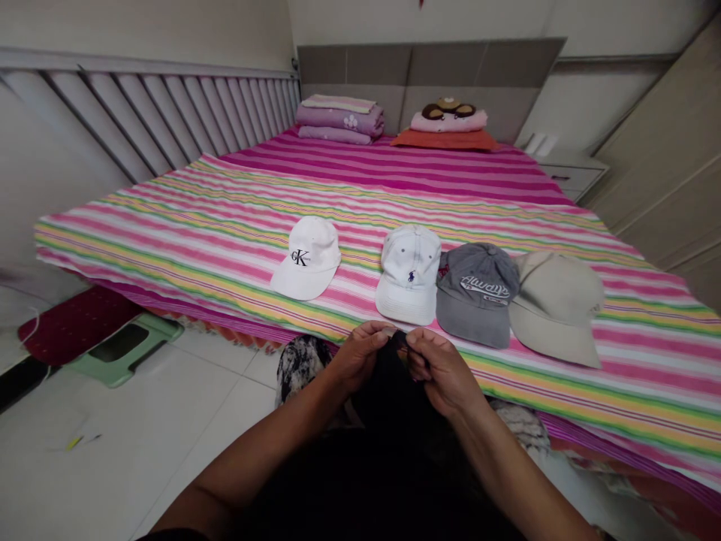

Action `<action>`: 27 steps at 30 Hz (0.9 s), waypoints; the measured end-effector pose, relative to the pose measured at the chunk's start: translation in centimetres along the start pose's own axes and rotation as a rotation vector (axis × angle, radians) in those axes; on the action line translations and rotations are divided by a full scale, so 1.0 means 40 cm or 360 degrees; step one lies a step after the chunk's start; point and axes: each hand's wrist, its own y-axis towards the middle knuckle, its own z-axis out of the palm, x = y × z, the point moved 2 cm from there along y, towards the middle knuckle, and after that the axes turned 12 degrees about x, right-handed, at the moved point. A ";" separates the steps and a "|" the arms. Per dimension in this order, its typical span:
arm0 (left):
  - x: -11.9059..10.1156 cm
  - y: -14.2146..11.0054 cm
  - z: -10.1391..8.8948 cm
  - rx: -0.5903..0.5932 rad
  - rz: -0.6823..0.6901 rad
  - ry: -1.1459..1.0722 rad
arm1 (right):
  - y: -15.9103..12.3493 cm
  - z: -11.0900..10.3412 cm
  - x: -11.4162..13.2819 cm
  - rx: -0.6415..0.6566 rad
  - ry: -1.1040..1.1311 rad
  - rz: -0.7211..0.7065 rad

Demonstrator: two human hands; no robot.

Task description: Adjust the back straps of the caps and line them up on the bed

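Both my hands are close together in front of my body, at the bed's near edge. Thumb and fingers of my left hand (363,352) pinch one side of a dark strap-like edge on what looks like a black cap (388,387). The other side of that edge is pinched by my right hand (436,364). Much of the black cap blends into my dark clothing, so its outline is unclear. Just beyond my hands lie a pale denim cap (410,270) and a grey cap (478,289) with lettering. A beige cap (557,300) is farther right, a white cap (309,259) to the left.
A striped sheet (185,225) covers the bed. Folded purple bedding (341,120) and a pink pillow (447,122) with a plush bear lie by the headboard (372,68). A green stool (129,349) stands on the floor at left, beside a railing (185,113) along the bed.
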 end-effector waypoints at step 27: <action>-0.029 -0.008 0.002 0.0036 0.0069 0.0580 | -0.004 0.001 0.014 -0.0011 -0.0174 0.0047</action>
